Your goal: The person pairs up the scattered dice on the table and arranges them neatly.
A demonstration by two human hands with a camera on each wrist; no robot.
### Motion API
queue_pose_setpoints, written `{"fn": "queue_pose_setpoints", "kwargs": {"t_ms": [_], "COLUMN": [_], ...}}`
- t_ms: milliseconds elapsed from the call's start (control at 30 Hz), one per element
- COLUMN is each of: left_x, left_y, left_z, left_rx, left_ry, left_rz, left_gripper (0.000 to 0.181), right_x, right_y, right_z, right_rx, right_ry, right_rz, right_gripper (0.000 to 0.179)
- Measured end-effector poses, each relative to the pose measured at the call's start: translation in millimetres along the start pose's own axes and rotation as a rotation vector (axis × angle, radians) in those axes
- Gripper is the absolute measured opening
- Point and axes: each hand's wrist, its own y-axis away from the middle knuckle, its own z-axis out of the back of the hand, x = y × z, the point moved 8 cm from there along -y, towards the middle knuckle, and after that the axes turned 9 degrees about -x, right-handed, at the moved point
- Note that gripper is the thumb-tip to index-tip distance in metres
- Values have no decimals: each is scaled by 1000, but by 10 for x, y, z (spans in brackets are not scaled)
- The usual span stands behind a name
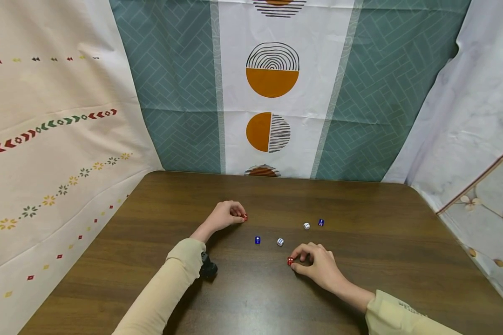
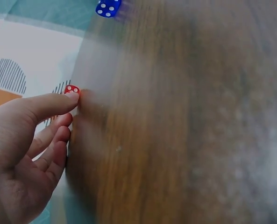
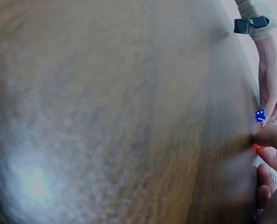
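In the head view, the left hand (image 1: 223, 216) pinches one red die (image 1: 245, 217) below centre, the right hand (image 1: 320, 267) another red die (image 1: 290, 261) lower right; both seem light, hard, slippery, best gripped across opposite faces.

A dark brown wood-grain table (image 1: 243, 298) is noted. Behind the table, a teal-and-white cloth (image 1: 234, 93) is hung, printed with orange-and-black circles (image 1: 272, 79). The table is flanked on its left by a cream cloth (image 1: 63, 153) patterned with coloured motifs (image 1: 60, 123), and on its right by a pale marbled cloth (image 1: 465, 116) printed with a brown line (image 1: 479, 178) and flower sprigs (image 1: 471, 203).
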Motion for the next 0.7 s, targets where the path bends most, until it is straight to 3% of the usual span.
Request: {"fn": "queue_pose_setpoints", "kwargs": {"t_ms": [333,700], "left_x": [-111,-446], "left_y": [188,531], "left_z": [93,-5], "left_rx": [-32,-2], "left_ry": [48,87], "left_rz": [68,36], "left_gripper": [9,10], "right_x": [11,12], "right_y": [-4,2], "right_z": [7,-8], "right_rx": [-4,3], "right_ry": [1,20], "right_rz": [-1,-18], "right_gripper": [18,19]}}
